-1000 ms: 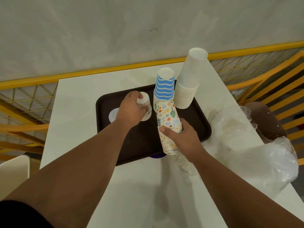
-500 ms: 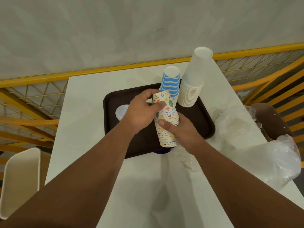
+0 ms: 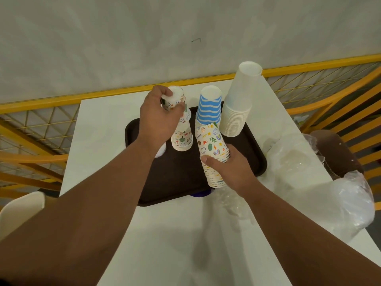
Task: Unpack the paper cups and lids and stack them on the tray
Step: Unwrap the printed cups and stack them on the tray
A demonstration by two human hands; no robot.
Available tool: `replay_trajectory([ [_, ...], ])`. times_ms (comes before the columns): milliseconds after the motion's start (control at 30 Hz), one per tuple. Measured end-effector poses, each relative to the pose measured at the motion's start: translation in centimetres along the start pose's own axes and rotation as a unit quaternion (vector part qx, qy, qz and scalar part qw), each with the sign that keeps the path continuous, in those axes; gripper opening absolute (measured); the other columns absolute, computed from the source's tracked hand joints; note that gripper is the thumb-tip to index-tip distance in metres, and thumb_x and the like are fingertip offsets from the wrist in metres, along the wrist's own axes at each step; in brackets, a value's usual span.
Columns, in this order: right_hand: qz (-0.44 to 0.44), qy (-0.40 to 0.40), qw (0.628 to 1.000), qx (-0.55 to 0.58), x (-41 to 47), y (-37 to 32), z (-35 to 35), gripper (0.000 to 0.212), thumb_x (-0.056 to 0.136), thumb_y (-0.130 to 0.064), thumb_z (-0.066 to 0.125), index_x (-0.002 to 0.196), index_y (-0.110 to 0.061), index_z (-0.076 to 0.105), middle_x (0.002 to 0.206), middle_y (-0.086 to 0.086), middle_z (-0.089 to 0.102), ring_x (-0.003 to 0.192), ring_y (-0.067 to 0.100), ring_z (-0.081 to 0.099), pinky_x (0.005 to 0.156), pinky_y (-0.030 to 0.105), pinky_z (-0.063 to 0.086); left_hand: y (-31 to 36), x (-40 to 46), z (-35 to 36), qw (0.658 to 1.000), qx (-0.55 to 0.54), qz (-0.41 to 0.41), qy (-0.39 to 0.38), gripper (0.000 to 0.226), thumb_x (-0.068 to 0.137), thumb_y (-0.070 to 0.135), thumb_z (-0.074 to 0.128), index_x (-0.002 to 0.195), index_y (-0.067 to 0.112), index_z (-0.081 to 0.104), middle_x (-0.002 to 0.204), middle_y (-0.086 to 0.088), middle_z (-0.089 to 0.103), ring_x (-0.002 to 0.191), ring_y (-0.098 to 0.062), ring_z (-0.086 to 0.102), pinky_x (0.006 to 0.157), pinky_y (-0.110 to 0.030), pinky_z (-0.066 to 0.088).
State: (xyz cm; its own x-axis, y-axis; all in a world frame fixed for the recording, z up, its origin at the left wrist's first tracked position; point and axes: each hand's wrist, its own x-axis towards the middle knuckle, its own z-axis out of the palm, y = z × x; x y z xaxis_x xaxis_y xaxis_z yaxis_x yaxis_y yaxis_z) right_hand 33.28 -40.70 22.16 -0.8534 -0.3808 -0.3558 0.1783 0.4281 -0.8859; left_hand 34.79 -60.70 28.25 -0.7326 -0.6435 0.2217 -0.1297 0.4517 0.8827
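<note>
A white table (image 3: 107,182) carries a dark tray (image 3: 177,182), with crumpled plastic wrap (image 3: 321,195) to its right. At the tray's far right stands a tall white stack (image 3: 239,106), with a blue-striped stack (image 3: 209,106) beside it. The right hand (image 3: 233,172) curls round a patterned stack (image 3: 213,153) at the tray's near edge. The left hand (image 3: 158,118) pinches one patterned cup (image 3: 177,100), inverted, over a short patterned pile (image 3: 182,139) on the tray.

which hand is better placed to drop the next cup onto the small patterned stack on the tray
Left. The left hand already grips a patterned cup directly above the small stack on the tray. The right hand is busy holding the supply stack.
</note>
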Motion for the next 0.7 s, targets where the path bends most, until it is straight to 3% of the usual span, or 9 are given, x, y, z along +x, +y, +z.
replay_trajectory([
  [100, 0.000, 0.006, 1.000, 0.002, 0.1, 0.2, -0.1, 0.059, 0.075, -0.045, 0.078, 0.123, -0.027, 0.050, 0.114, -0.008, 0.062, 0.102, 0.008, 0.060, 0.072, 0.018, 0.046, -1.6, -0.1, 0.9, 0.997, 0.065, 0.015, -0.040, 0.030, 0.082, 0.022, 0.073, 0.101, 0.025, 0.049, 0.110, 0.003, 0.059, 0.096, -0.013, 0.056, 0.070, -0.012, 0.044],
  [233, 0.007, 0.006, 1.000, -0.009, 0.0, 0.4, -0.2, 0.062, 0.077, -0.046, 0.076, 0.127, -0.026, 0.047, 0.115, -0.009, 0.060, 0.101, 0.007, 0.058, 0.070, 0.016, 0.044, -3.9, -0.9, 2.1, 0.992, 0.097, 0.000, -0.080, 0.031, 0.082, 0.023, 0.074, 0.101, 0.025, 0.050, 0.115, -0.002, 0.060, 0.103, -0.019, 0.058, 0.080, -0.029, 0.051],
  [333, 0.013, 0.007, 1.000, -0.021, 0.0, 0.6, -0.2, 0.063, 0.078, -0.047, 0.075, 0.130, -0.026, 0.045, 0.116, -0.009, 0.058, 0.101, 0.008, 0.057, 0.074, 0.020, 0.044, -5.2, -1.4, 2.4, 0.977, 0.161, -0.034, -0.135, 0.030, 0.085, 0.025, 0.072, 0.109, 0.021, 0.055, 0.129, -0.003, 0.055, 0.116, -0.022, 0.055, 0.083, -0.025, 0.045],
  [400, 0.013, 0.005, 1.000, -0.024, 0.0, 0.6, -0.3, 0.063, 0.077, -0.048, 0.075, 0.129, -0.027, 0.046, 0.116, -0.009, 0.059, 0.102, 0.009, 0.058, 0.077, 0.021, 0.045, -5.2, -1.7, 2.2, 0.968, 0.196, -0.041, -0.152, 0.033, 0.088, 0.031, 0.069, 0.117, 0.019, 0.059, 0.143, -0.002, 0.047, 0.130, -0.021, 0.045, 0.095, -0.025, 0.039],
  [467, 0.011, 0.004, 1.000, -0.019, -0.1, 0.5, -0.3, 0.064, 0.075, -0.050, 0.076, 0.128, -0.025, 0.048, 0.117, -0.008, 0.061, 0.103, 0.009, 0.059, 0.078, 0.022, 0.047, -4.1, -1.8, 1.8, 0.976, 0.184, -0.026, -0.111, 0.031, 0.091, 0.036, 0.063, 0.118, 0.019, 0.063, 0.147, 0.000, 0.045, 0.136, -0.016, 0.039, 0.105, -0.026, 0.033],
  [567, 0.005, -0.009, 1.000, 0.011, -0.3, -0.1, -0.2, 0.065, 0.069, -0.053, 0.078, 0.122, -0.025, 0.055, 0.112, -0.009, 0.065, 0.099, 0.008, 0.063, 0.076, 0.022, 0.051, -1.1, -2.4, 1.1, 0.998, 0.063, -0.014, -0.017, 0.021, 0.093, 0.037, 0.061, 0.105, 0.021, 0.066, 0.118, 0.006, 0.062, 0.111, -0.010, 0.058, 0.095, -0.027, 0.048],
  [633, 0.000, -0.027, 0.999, 0.037, -0.5, -0.6, -0.1, 0.067, 0.062, -0.056, 0.079, 0.118, -0.024, 0.060, 0.108, -0.009, 0.070, 0.098, 0.009, 0.067, 0.081, 0.028, 0.055, 0.4, -3.1, 1.0, 0.992, -0.030, -0.071, -0.104, 0.019, 0.092, 0.037, 0.064, 0.108, 0.027, 0.062, 0.107, 0.010, 0.065, 0.099, -0.006, 0.064, 0.083, -0.029, 0.055],
  [700, -0.014, -0.046, 0.998, 0.044, -0.7, -1.2, 0.0, 0.058, 0.067, -0.050, 0.080, 0.116, -0.024, 0.062, 0.105, -0.009, 0.071, 0.095, 0.008, 0.068, 0.081, 0.027, 0.055, 0.9, -4.3, 1.2, 0.960, -0.081, -0.120, -0.240, 0.031, 0.091, 0.033, 0.066, 0.120, 0.033, 0.055, 0.115, 0.012, 0.064, 0.103, -0.006, 0.064, 0.086, -0.032, 0.057],
])
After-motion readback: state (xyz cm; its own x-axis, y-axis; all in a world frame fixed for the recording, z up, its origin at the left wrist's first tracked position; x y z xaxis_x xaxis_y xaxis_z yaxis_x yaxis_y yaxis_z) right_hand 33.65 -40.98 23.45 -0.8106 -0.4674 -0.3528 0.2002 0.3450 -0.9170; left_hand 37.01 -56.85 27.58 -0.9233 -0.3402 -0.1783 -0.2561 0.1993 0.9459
